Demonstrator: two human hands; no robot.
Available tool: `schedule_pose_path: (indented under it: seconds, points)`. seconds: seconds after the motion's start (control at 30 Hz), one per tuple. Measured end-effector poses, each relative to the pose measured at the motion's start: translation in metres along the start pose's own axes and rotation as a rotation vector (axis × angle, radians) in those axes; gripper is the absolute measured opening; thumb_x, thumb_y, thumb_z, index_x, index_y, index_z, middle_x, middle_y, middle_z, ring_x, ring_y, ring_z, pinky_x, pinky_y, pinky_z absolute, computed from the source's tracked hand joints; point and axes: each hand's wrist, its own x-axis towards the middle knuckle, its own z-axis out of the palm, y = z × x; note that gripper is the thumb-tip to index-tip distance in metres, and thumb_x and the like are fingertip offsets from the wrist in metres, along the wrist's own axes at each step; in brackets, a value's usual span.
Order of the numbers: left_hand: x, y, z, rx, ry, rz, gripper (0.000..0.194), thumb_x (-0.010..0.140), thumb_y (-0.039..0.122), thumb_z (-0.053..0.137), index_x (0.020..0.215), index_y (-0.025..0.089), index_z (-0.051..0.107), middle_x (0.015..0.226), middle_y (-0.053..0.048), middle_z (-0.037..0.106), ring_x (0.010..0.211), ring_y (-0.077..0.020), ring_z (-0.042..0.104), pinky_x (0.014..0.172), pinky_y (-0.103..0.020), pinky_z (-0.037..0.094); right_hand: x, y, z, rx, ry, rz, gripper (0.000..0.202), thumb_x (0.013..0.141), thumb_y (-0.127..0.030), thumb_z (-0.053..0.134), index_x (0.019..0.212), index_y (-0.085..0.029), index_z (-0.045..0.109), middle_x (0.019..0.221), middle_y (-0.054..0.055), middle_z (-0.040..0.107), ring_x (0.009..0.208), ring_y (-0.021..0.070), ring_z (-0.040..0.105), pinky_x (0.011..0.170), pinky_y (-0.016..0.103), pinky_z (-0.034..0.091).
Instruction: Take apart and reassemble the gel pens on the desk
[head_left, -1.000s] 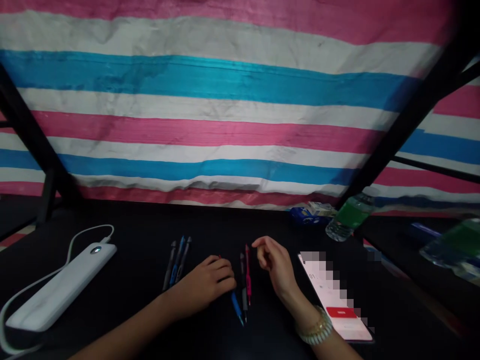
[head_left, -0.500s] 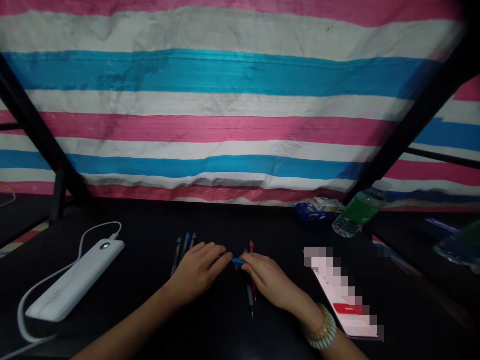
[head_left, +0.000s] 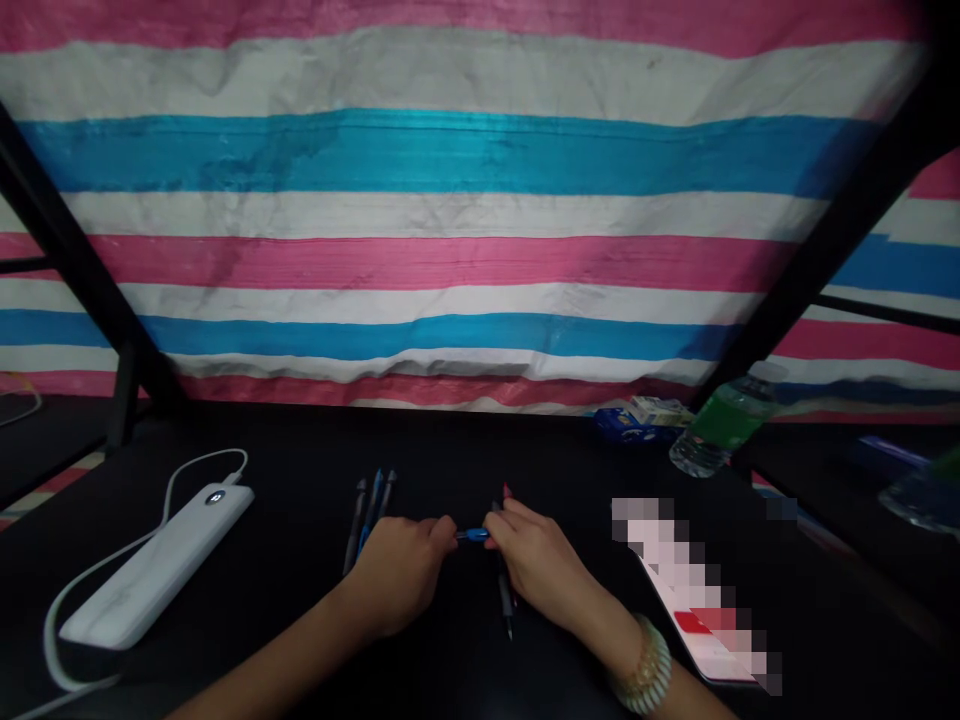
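A blue pen (head_left: 474, 535) is stretched sideways between my two hands, just above the black table. My left hand (head_left: 405, 565) is closed on its left end, and my right hand (head_left: 536, 550) pinches the blue end. Beneath the right hand lie a black pen (head_left: 504, 592) with its tip towards me and a red pen (head_left: 507, 490), partly hidden by the fingers. Beside the left hand are two dark pens, one the near-left dark pen (head_left: 354, 525), with another blue pen (head_left: 373, 505) between them.
At the left lies a white power bank (head_left: 161, 570) with a white cable (head_left: 105, 550). A phone (head_left: 705, 610) lies right of my hands. Behind it are a tilted-looking bottle (head_left: 724, 420) and small boxes (head_left: 634, 422). A striped sheet (head_left: 465, 210) hangs behind the table (head_left: 300, 450).
My left hand's fingers have curled in from a flatter pose and now grip the pen's left end. More of the blue pen shows between the hands. The view has shifted slightly.
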Motion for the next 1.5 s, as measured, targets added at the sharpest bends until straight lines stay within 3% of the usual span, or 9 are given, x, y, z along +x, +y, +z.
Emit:
schedule_pose_path:
  seconds: [0.2,0.33,0.4,0.5,0.6,0.93,1.03,1.27,1.5]
  points:
    - [0.0,-0.003,0.001,-0.014,0.052,0.006,0.023,0.099,0.023,0.031,0.088,0.02,0.052,0.078,-0.001,0.067,0.063,-0.0203,0.065,0.054,-0.029,0.04,0.0,-0.002,-0.003,-0.062,0.032,-0.015,0.023,0.089,-0.002,0.042,0.079,-0.019,0.054,0.074,0.004,0.06,0.076,0.0202,0.055,0.066,0.029,0.048]
    - [0.002,-0.005,0.007,0.025,0.172,0.018,0.018,0.098,0.02,0.036,0.089,0.019,0.052,0.08,-0.001,0.064,0.067,-0.0191,0.063,0.054,-0.029,0.039,0.002,-0.002,0.001,-0.101,0.142,-0.064,0.025,0.094,-0.009,0.044,0.115,-0.015,0.056,0.101,0.01,0.065,0.096,0.0242,0.058,0.091,0.042,0.047]
    - [0.002,-0.004,0.01,0.021,0.213,0.036,0.014,0.096,0.018,0.039,0.089,0.019,0.052,0.078,0.0,0.063,0.066,-0.0181,0.062,0.055,-0.029,0.038,0.003,-0.002,0.005,-0.142,0.149,-0.099,0.029,0.096,-0.013,0.045,0.124,-0.015,0.052,0.106,0.011,0.065,0.098,0.0256,0.06,0.09,0.044,0.047]
    - [0.002,-0.001,0.014,0.031,0.302,0.076,0.013,0.093,0.014,0.043,0.086,0.019,0.053,0.074,0.0,0.061,0.064,-0.0174,0.059,0.055,-0.029,0.037,0.005,-0.005,0.008,-0.15,0.047,-0.077,0.012,0.097,-0.018,0.047,0.098,-0.016,0.059,0.088,0.007,0.068,0.081,0.0241,0.064,0.072,0.037,0.048]
    - [0.003,0.001,0.016,0.125,0.441,0.124,0.014,0.092,0.014,0.044,0.088,0.019,0.056,0.071,0.0,0.06,0.064,-0.0185,0.056,0.055,-0.031,0.035,0.004,-0.009,0.004,-0.032,-0.059,-0.004,0.015,0.098,-0.018,0.044,0.087,-0.018,0.054,0.078,0.004,0.067,0.069,0.0204,0.064,0.059,0.03,0.042]
    - [-0.004,0.004,0.0,0.261,0.867,0.367,0.02,0.097,0.017,0.044,0.104,0.017,0.063,0.088,-0.001,0.071,0.078,-0.0154,0.059,0.079,-0.036,0.04,-0.008,-0.01,-0.025,0.518,-0.228,0.099,0.023,0.101,-0.024,0.036,0.094,-0.021,0.058,0.091,0.003,0.067,0.082,0.0152,0.062,0.073,0.024,0.046]
    - [-0.002,0.004,0.004,0.297,0.781,0.312,0.019,0.096,0.018,0.046,0.107,0.017,0.061,0.088,-0.002,0.07,0.078,-0.0165,0.06,0.08,-0.037,0.041,-0.008,-0.009,-0.023,0.472,-0.187,0.115,0.022,0.101,-0.025,0.037,0.096,-0.021,0.058,0.097,0.004,0.069,0.088,0.0167,0.063,0.076,0.026,0.045]
    - [0.006,0.006,0.015,0.23,0.209,0.033,0.019,0.097,0.024,0.042,0.082,0.018,0.054,0.072,-0.001,0.063,0.059,-0.0198,0.062,0.056,-0.032,0.042,0.002,-0.012,-0.01,0.012,-0.123,0.085,0.017,0.091,-0.006,0.045,0.085,-0.019,0.055,0.08,0.002,0.07,0.071,0.0174,0.066,0.056,0.026,0.034]
    - [0.001,0.0,0.002,-0.007,0.039,0.008,0.031,0.1,0.027,0.032,0.083,0.018,0.055,0.067,-0.002,0.067,0.055,-0.0176,0.064,0.049,-0.025,0.036,0.006,-0.014,0.0,-0.256,0.007,-0.068,0.011,0.088,-0.01,0.052,0.082,-0.018,0.057,0.076,0.005,0.068,0.066,0.0207,0.063,0.054,0.028,0.036]
